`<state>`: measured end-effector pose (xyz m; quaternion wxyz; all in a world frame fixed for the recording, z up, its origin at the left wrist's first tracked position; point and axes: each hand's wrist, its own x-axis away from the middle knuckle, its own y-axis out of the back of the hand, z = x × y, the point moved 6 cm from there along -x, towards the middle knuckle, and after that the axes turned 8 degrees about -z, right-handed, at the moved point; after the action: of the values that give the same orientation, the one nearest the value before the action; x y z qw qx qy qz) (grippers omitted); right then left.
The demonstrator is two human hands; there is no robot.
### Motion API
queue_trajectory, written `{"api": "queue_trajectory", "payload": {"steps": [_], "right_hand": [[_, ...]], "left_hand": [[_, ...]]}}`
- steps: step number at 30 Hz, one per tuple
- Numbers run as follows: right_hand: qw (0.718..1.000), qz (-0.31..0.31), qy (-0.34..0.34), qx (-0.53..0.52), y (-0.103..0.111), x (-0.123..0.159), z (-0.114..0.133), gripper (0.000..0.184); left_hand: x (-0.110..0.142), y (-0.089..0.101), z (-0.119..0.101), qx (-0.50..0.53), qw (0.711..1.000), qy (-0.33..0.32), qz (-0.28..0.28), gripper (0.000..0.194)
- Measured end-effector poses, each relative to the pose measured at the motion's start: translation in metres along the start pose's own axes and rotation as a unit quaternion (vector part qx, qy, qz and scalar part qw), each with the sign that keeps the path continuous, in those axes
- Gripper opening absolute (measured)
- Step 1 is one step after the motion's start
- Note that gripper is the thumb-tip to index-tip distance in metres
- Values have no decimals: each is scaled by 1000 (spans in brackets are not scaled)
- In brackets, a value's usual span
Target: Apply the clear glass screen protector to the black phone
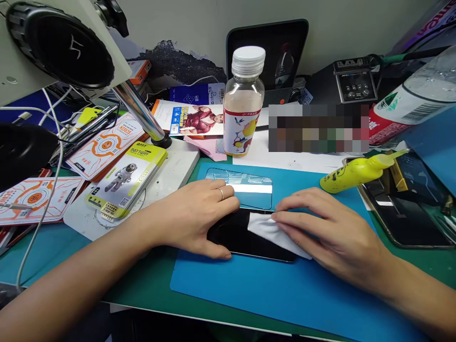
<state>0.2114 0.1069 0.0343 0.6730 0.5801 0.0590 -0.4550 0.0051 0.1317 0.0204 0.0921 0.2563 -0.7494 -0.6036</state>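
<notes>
A black smartphone (245, 237) lies screen up on the blue mat (228, 280). My left hand (195, 216) grips its left end, the thumb along the near edge and the fingers over the far side. A ring is on one finger. My right hand (327, 232) pinches a white cloth (270, 230), which rests on the right part of the phone's screen. Just beyond the phone, a clear screen protector (252, 187) with a dark outline lies flat on the mat, its left part close under my left fingers.
A clear bottle with a white cap (245, 99) stands behind the mat. To the right are a yellow squeeze bottle (356, 175) and another phone (402, 223). Battery boxes (128, 175), a metal post (142, 114) and a white cable (46, 204) crowd the left.
</notes>
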Motion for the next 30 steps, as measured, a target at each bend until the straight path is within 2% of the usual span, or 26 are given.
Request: {"api": "queue_trajectory", "payload": {"steps": [7,9,11,14,16,20,25,28,30], "right_hand": [[993,-77,-83,35,19,3,-9,23],[994,-79,-68,34,21,4,-7,26],[999,-47,-6,3,16,4,2,23],[992,60,100,-54,1,6,18,16],[982,107,129,-81,-5,8,24,20],[983,95,125,-93,-4,8,20,35],[993,59,96,-41,-4,6,8,26],[989,80,100,-69,-6,6,13,16],[984,112,100,-101,-7,8,20,20]], "left_hand": [[-1,1,0,-3,1000,1,3,53],[-1,1,0,-3,1000,0,2,52],[0,1,0,-1,1000,-1,1,52],[1,1,0,2,1000,-2,-1,53],[1,1,0,6,1000,-1,-2,54],[1,1,0,12,1000,2,1,53],[1,0,0,9,1000,2,3,53],[1,-1,0,8,1000,2,1,54],[1,-1,0,6,1000,0,-1,54]]}}
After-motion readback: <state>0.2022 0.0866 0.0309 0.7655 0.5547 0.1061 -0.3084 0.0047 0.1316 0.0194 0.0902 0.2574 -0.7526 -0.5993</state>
